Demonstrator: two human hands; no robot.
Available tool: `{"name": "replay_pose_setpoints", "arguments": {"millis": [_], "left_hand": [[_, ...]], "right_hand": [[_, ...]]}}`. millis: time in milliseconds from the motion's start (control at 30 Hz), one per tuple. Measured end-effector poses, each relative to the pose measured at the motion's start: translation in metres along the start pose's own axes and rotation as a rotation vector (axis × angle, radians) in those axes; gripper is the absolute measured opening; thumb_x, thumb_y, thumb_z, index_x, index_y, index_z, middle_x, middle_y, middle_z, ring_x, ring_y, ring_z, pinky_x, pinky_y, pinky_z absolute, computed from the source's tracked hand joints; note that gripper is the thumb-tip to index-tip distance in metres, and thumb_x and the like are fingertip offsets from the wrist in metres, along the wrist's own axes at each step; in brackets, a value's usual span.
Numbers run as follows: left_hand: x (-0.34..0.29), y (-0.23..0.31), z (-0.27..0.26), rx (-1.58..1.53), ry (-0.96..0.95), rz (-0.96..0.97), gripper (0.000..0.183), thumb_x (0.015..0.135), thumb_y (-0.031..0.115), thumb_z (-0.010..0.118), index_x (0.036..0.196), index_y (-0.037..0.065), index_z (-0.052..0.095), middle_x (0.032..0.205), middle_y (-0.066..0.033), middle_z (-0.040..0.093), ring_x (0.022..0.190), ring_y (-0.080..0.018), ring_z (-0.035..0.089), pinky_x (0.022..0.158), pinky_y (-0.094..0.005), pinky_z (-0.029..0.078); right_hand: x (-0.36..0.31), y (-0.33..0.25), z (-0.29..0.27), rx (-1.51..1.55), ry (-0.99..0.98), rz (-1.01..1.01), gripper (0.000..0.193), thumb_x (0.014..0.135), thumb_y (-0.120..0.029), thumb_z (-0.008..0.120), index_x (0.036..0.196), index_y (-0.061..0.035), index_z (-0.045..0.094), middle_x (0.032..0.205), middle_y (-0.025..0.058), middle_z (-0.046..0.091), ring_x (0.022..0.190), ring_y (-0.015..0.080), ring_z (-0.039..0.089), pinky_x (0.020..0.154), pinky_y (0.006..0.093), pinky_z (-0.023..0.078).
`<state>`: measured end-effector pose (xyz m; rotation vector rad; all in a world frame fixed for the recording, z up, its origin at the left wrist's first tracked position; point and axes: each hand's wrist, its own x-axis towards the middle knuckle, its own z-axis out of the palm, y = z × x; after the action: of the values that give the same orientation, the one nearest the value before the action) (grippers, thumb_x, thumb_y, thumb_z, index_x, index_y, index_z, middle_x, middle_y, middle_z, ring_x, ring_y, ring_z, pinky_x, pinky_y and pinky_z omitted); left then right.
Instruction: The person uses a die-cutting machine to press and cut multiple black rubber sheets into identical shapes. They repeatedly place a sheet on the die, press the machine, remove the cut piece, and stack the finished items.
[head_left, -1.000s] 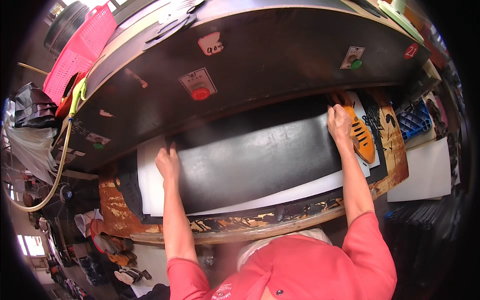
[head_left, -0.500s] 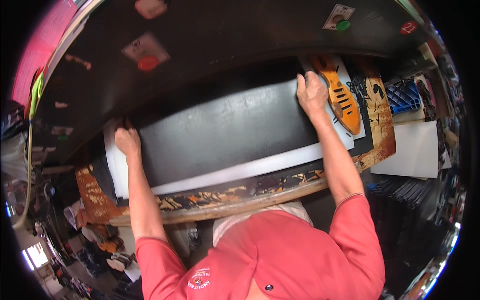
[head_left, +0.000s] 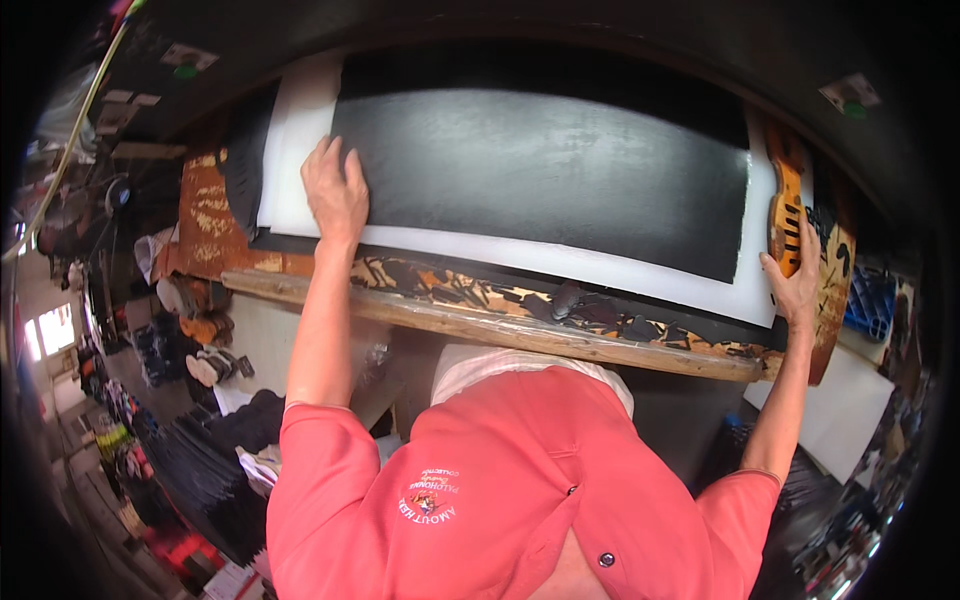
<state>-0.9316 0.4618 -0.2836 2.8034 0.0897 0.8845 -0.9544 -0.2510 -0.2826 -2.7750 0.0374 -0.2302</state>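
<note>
A large black sheet (head_left: 540, 170) lies flat over a white board (head_left: 440, 240), whose border shows along the left, near and right sides. My left hand (head_left: 335, 195) rests at the sheet's left edge, fingers spread and holding nothing. On the right, my right hand (head_left: 796, 280) has its thumb and fingers around the near end of an orange sole-shaped cutting die (head_left: 785, 195). Slots run across the die, which sits beside the sheet's right edge. Part of the die is hidden behind my fingers.
Dark scraps (head_left: 620, 318) lie along the worn table, behind its wooden front rail (head_left: 500, 335). A dark machine panel with a green button (head_left: 853, 108) spans the far side. At right are a blue crate (head_left: 872, 305) and a white sheet (head_left: 845, 405).
My right hand has left the black sheet's right edge and come to the orange cutting die. My left hand has opened beside the sheet's left edge. The view has turned.
</note>
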Motion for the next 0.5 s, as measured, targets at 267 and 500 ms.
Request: {"name": "replay_pose_setpoints", "arguments": {"millis": [267, 500], "left_hand": [[0.005, 0.0, 0.004, -0.054, 0.074, 0.008, 0.026, 0.098, 0.006, 0.069, 0.121, -0.006, 0.071, 0.131, -0.026, 0.067, 0.122, -0.0435, 0.061, 0.109, -0.049, 0.049], [0.008, 0.003, 0.0, -0.145, 0.056, -0.015, 0.031, 0.096, -0.001, 0.066, 0.126, -0.009, 0.067, 0.132, -0.0278, 0.065, 0.122, -0.0446, 0.058, 0.109, -0.0486, 0.049]], "right_hand": [[0.0, -0.049, -0.026, 0.166, -0.015, 0.108, 0.083, 0.081, -0.02, 0.082, 0.157, -0.0033, 0.054, 0.153, 0.0195, 0.057, 0.14, 0.0315, 0.056, 0.12, 0.0408, 0.042], [-0.071, -0.215, -0.007, 0.601, -0.133, 0.157, 0.086, 0.078, -0.016, 0.083, 0.157, 0.0004, 0.053, 0.159, 0.018, 0.053, 0.147, 0.0301, 0.05, 0.124, 0.0425, 0.036]]}}
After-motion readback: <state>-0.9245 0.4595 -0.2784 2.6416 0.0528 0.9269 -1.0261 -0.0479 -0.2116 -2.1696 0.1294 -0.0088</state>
